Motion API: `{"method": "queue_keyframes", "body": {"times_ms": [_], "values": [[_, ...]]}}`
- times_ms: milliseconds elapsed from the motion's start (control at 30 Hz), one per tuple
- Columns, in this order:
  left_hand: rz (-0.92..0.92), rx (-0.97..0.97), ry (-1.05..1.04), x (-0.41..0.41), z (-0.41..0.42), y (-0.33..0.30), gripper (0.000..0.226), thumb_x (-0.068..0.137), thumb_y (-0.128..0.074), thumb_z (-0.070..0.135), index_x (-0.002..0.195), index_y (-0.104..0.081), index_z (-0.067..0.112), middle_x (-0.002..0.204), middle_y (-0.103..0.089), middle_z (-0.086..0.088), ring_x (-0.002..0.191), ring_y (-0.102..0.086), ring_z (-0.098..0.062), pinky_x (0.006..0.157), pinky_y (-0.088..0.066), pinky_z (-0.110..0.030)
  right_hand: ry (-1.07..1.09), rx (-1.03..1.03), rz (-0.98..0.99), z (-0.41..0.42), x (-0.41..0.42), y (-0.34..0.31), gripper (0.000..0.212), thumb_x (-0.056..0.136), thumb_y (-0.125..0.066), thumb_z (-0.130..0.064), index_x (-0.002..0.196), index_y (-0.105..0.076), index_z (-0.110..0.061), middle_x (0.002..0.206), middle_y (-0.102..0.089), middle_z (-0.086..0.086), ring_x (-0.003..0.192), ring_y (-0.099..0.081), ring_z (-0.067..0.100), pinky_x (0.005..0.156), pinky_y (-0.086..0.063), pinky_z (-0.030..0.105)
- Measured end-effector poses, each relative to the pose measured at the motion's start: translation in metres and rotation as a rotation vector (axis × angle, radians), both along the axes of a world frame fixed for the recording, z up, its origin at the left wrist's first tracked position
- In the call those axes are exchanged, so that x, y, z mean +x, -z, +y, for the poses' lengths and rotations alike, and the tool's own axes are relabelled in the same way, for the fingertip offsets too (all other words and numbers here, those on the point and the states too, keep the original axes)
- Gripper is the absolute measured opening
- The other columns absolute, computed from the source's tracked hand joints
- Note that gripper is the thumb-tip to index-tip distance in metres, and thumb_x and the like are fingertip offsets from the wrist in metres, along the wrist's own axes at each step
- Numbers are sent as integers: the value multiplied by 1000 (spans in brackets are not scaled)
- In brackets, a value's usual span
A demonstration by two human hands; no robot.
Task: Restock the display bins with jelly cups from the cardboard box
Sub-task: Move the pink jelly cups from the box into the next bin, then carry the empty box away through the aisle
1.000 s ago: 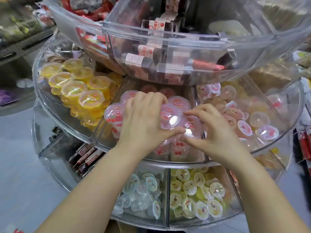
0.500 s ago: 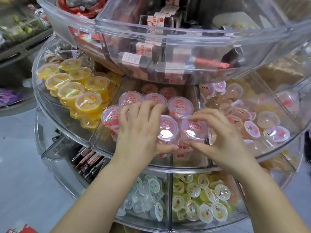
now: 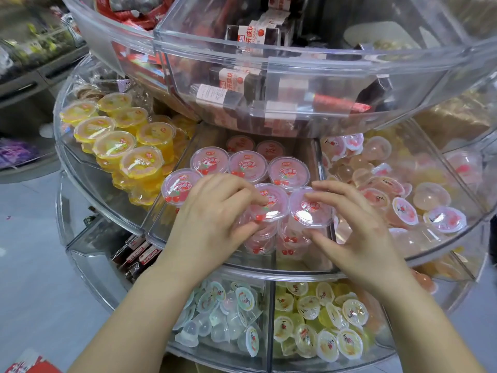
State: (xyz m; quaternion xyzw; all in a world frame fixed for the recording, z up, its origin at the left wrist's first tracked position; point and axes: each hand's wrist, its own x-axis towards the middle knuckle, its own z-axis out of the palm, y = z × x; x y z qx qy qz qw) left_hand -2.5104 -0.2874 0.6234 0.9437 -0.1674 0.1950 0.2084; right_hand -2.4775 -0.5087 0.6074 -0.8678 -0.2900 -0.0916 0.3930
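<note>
1. both bare hands reach into the middle compartment of the clear round display's middle tier [image 3: 188,254], where the pink cherry jelly cups [image 3: 248,165] sit stacked in rows with lids up.
2. the left hand [image 3: 212,222] curls over a front pink cup [image 3: 270,201], fingertips on its lid and thumb against its near side, so it grasps that cup.
3. the right hand [image 3: 357,224] pinches the neighbouring front cup [image 3: 312,207], fingers on the lid's far edge and thumb below the rim; the two cups touch each other.
4. the compartment to the left holds yellow jelly cups [image 3: 141,162], upright and packed close.
5. the compartment to the right holds small loose jellies [image 3: 403,211] in pink and pale tones, tumbled every way.
6. the lower tier shows clear small jellies [image 3: 228,313] left of a divider and yellow small jellies [image 3: 325,324] right of it.
7. the top tier [image 3: 269,49] holds dark boxed snacks with white and red labels.
8. the cardboard box is not in view.
</note>
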Motion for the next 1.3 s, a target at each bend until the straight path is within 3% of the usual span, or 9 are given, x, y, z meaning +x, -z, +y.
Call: {"method": "queue_keyframes", "body": {"times_ms": [267, 467, 600, 700, 833, 967, 1100, 1233, 1300], "values": [[21, -74, 22, -1, 6, 3, 22, 72, -64, 23, 91, -69, 12, 98, -66, 2, 96, -61, -20, 86, -45, -40, 38, 22, -8, 8, -6, 3, 48, 69, -77, 1, 112, -63, -15, 120, -54, 0, 115, -46, -1, 101, -29, 6], [1, -52, 0, -2, 4, 4, 23, 73, -71, 20, 94, -69, 11, 101, -67, 1, 100, -60, -21, 89, -45, -42, 18, 39, 22, 7, -7, 5, 51, 70, -73, 5, 114, -61, -16, 125, -52, 2, 121, -43, -2, 104, -27, 8], [-17, -32, 17, -4, 4, 4, 29, 70, -77, 15, 97, -69, 9, 103, -67, -1, 104, -60, -23, 91, -45, -44, 1, 38, 25, 8, -9, 4, 53, 71, -77, -8, 118, -55, -22, 128, -49, -1, 122, -39, -9, 104, -26, 7], [-37, -63, 24, -8, 5, 2, 33, 74, -76, 22, 103, -68, 8, 107, -67, -3, 107, -60, -23, 93, -46, -44, 41, 68, 45, 8, -12, 1, 59, 69, -79, -20, 120, -51, -25, 131, -48, -2, 126, -41, 0, 108, -27, 13], [-119, -251, -72, -20, 12, -2, 25, 77, -73, 19, 98, -69, 7, 101, -67, 0, 98, -61, -17, 90, -46, -31, 96, 91, -95, 14, -19, -13, 53, 71, -77, -27, 117, -51, -23, 125, -49, -1, 123, -41, -1, 106, -26, 13], [-173, -492, -208, -54, 32, -1, 15, 82, -65, 19, 97, -65, 20, 98, -63, 15, 94, -58, -3, 86, -43, -16, 22, 278, -183, 50, -41, -33, 32, 81, -65, -23, 111, -54, -21, 111, -53, -8, 111, -50, 1, 97, -36, 16], [-128, -640, -442, -121, 72, 21, 19, 83, -60, 23, 93, -63, 39, 90, -65, 22, 91, -60, 2, 82, -41, -8, -303, 409, 141, 119, -84, -29, 24, 82, -60, -20, 103, -58, -32, 95, -58, -17, 86, -58, 9, 77, -43, 17], [-25, -824, -801, -209, 115, 86, 22, 83, -61, 19, 86, -65, 40, 91, -67, 20, 87, -63, 1, 79, -43, -6, -579, 241, 497, 192, -136, 22, 19, 80, -61, -23, 95, -61, -36, 87, -61, -15, 79, -59, 4, 72, -41, 8], [4, -904, -989, -257, 135, 134, 27, 84, -64, 12, 83, -65, 39, 89, -69, 18, 84, -63, 1, 79, -45, -10, -642, 124, 688, 224, -164, 67, 22, 80, -64, -21, 92, -61, -39, 87, -63, -11, 78, -60, 6, 71, -45, 12]]}}
